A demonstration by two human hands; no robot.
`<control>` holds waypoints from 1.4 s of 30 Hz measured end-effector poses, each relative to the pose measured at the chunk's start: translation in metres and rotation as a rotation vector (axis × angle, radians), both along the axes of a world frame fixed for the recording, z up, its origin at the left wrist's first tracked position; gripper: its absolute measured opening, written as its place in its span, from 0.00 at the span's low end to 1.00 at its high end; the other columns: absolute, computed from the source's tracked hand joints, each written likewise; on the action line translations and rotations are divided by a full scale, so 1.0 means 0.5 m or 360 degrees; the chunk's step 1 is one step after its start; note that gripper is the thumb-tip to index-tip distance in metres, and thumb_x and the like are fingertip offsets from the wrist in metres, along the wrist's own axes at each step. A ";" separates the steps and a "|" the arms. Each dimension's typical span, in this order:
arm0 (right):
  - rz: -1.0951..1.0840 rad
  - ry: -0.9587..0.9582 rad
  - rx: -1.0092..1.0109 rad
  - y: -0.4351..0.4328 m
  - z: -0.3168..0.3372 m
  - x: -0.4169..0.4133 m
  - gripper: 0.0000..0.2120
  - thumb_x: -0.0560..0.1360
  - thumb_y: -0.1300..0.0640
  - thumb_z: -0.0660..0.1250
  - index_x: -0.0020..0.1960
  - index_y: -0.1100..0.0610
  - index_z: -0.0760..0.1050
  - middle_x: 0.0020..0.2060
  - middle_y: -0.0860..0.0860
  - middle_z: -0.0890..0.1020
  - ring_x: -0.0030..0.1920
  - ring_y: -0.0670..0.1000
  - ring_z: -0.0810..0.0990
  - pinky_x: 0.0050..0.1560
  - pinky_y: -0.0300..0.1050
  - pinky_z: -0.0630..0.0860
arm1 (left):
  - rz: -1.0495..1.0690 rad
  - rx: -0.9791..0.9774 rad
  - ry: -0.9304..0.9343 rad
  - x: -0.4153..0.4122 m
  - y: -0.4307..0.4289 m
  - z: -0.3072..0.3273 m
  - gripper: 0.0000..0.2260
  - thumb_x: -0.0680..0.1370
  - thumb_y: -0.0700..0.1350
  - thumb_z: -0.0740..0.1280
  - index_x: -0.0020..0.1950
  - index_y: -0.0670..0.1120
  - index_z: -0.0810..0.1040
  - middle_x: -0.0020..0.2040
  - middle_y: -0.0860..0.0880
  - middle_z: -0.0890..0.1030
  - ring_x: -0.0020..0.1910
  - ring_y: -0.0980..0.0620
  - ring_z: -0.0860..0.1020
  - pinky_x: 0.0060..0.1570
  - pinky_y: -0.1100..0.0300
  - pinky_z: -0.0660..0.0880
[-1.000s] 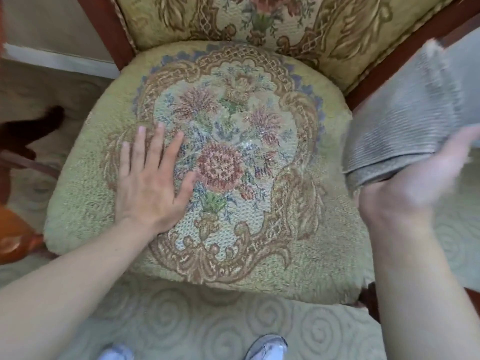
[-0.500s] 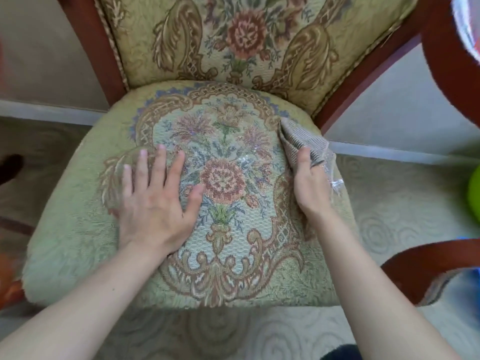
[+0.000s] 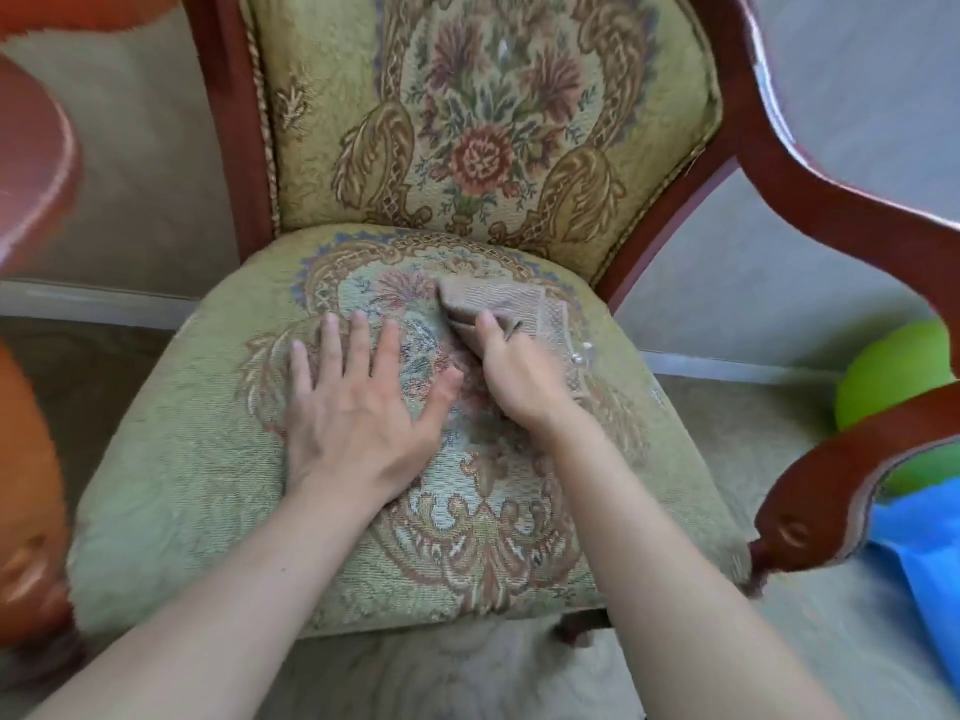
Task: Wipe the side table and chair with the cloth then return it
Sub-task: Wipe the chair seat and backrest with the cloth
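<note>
The chair (image 3: 171, 491) has a green floral upholstered seat, a matching backrest and dark red wooden arms. My left hand (image 3: 358, 407) lies flat on the middle of the seat, fingers spread, holding nothing. My right hand (image 3: 519, 376) presses a folded grey-beige ribbed cloth (image 3: 498, 304) onto the back centre of the seat, just right of my left hand. A round reddish wooden side table (image 3: 31, 163) shows at the left edge, only partly in view.
The chair's right armrest (image 3: 852, 475) curves close beside my right forearm. A green ball (image 3: 893, 371) and a blue plastic sheet (image 3: 930, 553) lie on the floor to the right. Patterned carpet (image 3: 467, 672) lies in front; a pale wall (image 3: 145, 163) stands behind.
My right hand brought the cloth from the air at the right down onto the seat and slid it left toward the back centre. My left hand stayed flat on the seat.
</note>
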State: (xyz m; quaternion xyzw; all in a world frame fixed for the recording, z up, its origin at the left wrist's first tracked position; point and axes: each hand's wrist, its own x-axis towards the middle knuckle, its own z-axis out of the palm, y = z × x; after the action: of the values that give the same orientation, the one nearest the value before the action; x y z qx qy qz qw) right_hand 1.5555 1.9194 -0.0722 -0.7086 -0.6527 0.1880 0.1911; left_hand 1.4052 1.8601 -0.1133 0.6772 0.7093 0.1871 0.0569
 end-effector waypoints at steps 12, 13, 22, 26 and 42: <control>-0.0552 0.2526 0.0039 -0.113 0.115 0.230 0.30 0.84 0.42 0.48 0.66 0.64 0.75 0.61 0.62 0.81 0.62 0.63 0.80 0.63 0.61 0.73 | -0.0016 0.0030 -0.0075 -0.011 0.005 0.000 0.45 0.75 0.73 0.29 0.82 0.46 0.44 0.82 0.45 0.48 0.82 0.44 0.44 0.79 0.41 0.38; -0.0553 0.2555 0.0168 -0.114 0.125 0.254 0.30 0.84 0.42 0.47 0.67 0.63 0.74 0.62 0.62 0.81 0.62 0.62 0.79 0.64 0.61 0.72 | -0.0013 0.0040 -0.0083 -0.011 0.008 0.000 0.45 0.75 0.74 0.30 0.82 0.46 0.45 0.82 0.45 0.49 0.82 0.44 0.45 0.79 0.42 0.38; -0.0518 0.0472 0.0012 -0.008 -0.002 0.213 0.25 0.81 0.38 0.50 0.70 0.47 0.71 0.72 0.56 0.69 0.74 0.59 0.64 0.76 0.60 0.53 | 0.0001 0.0041 -0.0120 -0.010 0.003 -0.002 0.46 0.74 0.75 0.30 0.82 0.46 0.45 0.83 0.47 0.48 0.82 0.46 0.43 0.79 0.43 0.38; -0.0184 0.0315 0.0035 0.041 -0.038 0.169 0.20 0.82 0.43 0.47 0.66 0.39 0.74 0.68 0.57 0.73 0.69 0.59 0.69 0.72 0.60 0.62 | 0.0029 0.0028 -0.0076 -0.005 0.006 -0.005 0.46 0.74 0.74 0.29 0.82 0.46 0.45 0.83 0.47 0.47 0.82 0.46 0.43 0.79 0.42 0.38; 0.0622 -0.0127 -0.0124 0.016 -0.010 0.001 0.27 0.84 0.44 0.49 0.81 0.49 0.49 0.81 0.53 0.48 0.80 0.53 0.44 0.74 0.44 0.42 | 0.0073 0.0072 -0.0177 -0.003 0.004 0.000 0.34 0.80 0.62 0.34 0.83 0.49 0.51 0.83 0.48 0.53 0.82 0.49 0.47 0.80 0.44 0.42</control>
State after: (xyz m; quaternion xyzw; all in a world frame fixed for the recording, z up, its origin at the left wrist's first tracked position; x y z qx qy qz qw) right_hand 1.5558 1.9277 -0.0774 -0.5823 -0.7770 0.2185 0.0973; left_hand 1.4036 1.8620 -0.1133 0.6505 0.7159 0.2416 0.0765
